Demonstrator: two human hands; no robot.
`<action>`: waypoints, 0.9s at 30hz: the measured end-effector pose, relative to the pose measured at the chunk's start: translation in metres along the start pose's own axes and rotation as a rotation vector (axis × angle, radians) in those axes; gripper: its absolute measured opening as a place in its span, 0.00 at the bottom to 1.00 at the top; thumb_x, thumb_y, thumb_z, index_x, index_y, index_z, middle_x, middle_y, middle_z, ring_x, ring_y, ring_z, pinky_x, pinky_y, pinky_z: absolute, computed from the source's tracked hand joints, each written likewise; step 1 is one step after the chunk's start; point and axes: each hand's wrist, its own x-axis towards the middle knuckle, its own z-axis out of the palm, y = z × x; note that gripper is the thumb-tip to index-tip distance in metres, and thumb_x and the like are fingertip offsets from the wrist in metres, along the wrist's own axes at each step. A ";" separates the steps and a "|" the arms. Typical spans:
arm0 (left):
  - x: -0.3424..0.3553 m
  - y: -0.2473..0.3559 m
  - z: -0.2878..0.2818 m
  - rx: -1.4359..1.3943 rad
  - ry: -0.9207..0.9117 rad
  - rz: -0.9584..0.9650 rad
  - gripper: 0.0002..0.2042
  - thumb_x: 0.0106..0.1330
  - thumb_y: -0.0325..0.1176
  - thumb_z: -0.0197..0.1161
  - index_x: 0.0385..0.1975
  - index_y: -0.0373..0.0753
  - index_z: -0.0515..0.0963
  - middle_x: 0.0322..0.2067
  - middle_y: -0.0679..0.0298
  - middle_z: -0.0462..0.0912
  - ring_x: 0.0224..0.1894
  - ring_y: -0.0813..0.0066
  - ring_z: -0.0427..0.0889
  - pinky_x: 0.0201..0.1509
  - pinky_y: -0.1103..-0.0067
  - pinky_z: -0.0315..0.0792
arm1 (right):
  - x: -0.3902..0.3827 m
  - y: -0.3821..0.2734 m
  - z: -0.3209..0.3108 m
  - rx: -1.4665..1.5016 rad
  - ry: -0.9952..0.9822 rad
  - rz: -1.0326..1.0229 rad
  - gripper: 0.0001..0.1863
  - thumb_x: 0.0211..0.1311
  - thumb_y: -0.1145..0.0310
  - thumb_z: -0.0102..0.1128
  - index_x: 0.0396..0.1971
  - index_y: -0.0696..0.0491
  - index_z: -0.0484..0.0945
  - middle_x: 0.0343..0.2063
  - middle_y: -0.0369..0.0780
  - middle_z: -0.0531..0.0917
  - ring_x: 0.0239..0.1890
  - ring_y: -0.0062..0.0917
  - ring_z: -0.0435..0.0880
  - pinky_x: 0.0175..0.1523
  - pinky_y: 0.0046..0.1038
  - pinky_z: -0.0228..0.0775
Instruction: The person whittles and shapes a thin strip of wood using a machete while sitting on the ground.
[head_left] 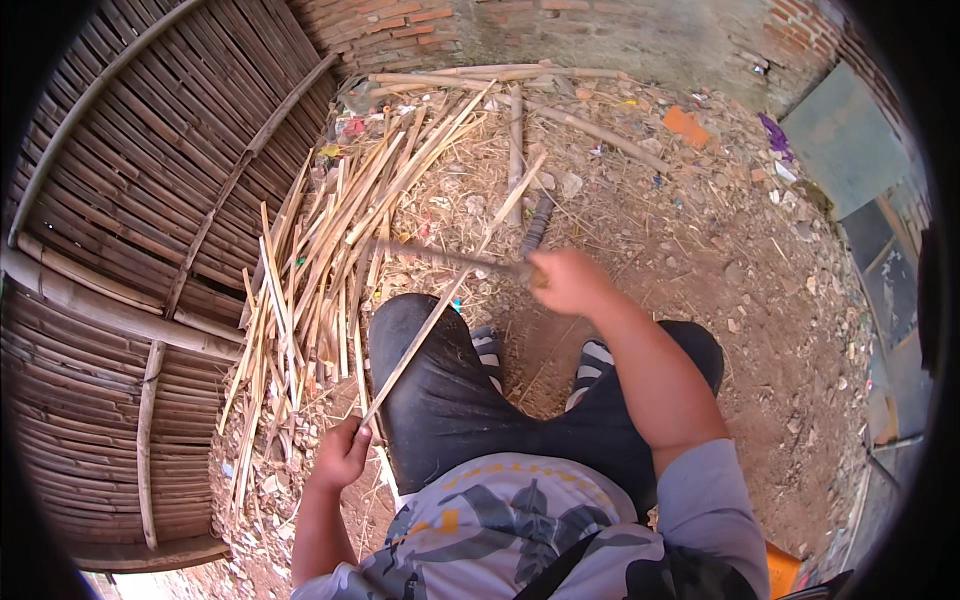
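In my left hand (343,453), closed beside my left thigh, is the lower end of a long pale bamboo strip (412,347). The strip slants up and away to the right, past my left knee. My right hand (568,282) is wrapped round the handle of a long-bladed knife (440,252), in front of my knees. Its dark, slightly blurred blade points left and crosses the strip; I cannot tell whether they touch. Just beyond my right hand stands a dark ribbed cylindrical piece (538,224), its lower part partly hidden.
A pile of split bamboo strips (330,240) lies at the left, beside a slatted bamboo wall (120,130). Bamboo poles (600,137) lie farther off, before a brick wall (600,40). Shavings and litter cover the dirt floor (790,390). Grey panels (850,140) lean at the right.
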 end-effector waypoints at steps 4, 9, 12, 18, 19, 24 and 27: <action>-0.002 -0.013 -0.004 -0.008 -0.014 0.001 0.22 0.79 0.47 0.50 0.33 0.32 0.76 0.20 0.53 0.76 0.25 0.61 0.76 0.33 0.68 0.70 | 0.005 0.004 -0.011 -0.104 -0.066 -0.039 0.13 0.56 0.65 0.70 0.37 0.56 0.80 0.27 0.48 0.85 0.31 0.40 0.86 0.40 0.39 0.78; 0.000 -0.010 -0.007 0.037 -0.034 -0.008 0.23 0.80 0.47 0.48 0.34 0.32 0.77 0.24 0.51 0.79 0.28 0.60 0.80 0.37 0.69 0.73 | 0.011 0.065 -0.017 0.178 0.133 0.334 0.13 0.55 0.65 0.68 0.40 0.53 0.83 0.29 0.47 0.86 0.32 0.40 0.87 0.42 0.39 0.79; 0.002 -0.004 -0.007 0.013 -0.041 -0.007 0.23 0.80 0.47 0.48 0.34 0.32 0.78 0.25 0.51 0.80 0.29 0.59 0.81 0.38 0.68 0.73 | 0.006 0.043 -0.014 0.186 0.073 0.225 0.14 0.55 0.64 0.67 0.40 0.52 0.83 0.29 0.48 0.86 0.33 0.41 0.87 0.43 0.40 0.79; 0.004 0.007 -0.003 0.021 0.002 0.017 0.22 0.79 0.47 0.49 0.32 0.33 0.77 0.23 0.46 0.79 0.28 0.45 0.80 0.33 0.62 0.72 | -0.008 -0.047 0.012 -0.230 -0.224 -0.282 0.09 0.59 0.60 0.65 0.33 0.49 0.81 0.28 0.46 0.85 0.32 0.41 0.86 0.37 0.44 0.77; 0.004 0.009 -0.004 0.041 -0.004 0.007 0.22 0.79 0.47 0.49 0.32 0.33 0.76 0.24 0.45 0.79 0.29 0.44 0.81 0.34 0.61 0.72 | -0.006 -0.045 0.012 -0.175 -0.235 -0.231 0.09 0.59 0.61 0.65 0.33 0.49 0.81 0.28 0.46 0.85 0.32 0.40 0.87 0.37 0.44 0.77; 0.009 0.010 0.001 0.046 -0.029 -0.038 0.22 0.80 0.47 0.47 0.33 0.33 0.77 0.23 0.48 0.80 0.28 0.52 0.81 0.35 0.65 0.73 | 0.013 0.035 0.014 0.163 -0.055 0.151 0.12 0.58 0.62 0.67 0.38 0.53 0.83 0.30 0.47 0.85 0.36 0.41 0.87 0.42 0.42 0.78; 0.006 0.007 -0.001 0.062 -0.024 -0.011 0.23 0.81 0.46 0.47 0.33 0.32 0.78 0.23 0.50 0.80 0.27 0.58 0.81 0.35 0.67 0.73 | 0.012 0.031 0.003 0.177 -0.021 0.229 0.15 0.59 0.60 0.68 0.40 0.55 0.83 0.33 0.49 0.86 0.38 0.41 0.87 0.45 0.41 0.78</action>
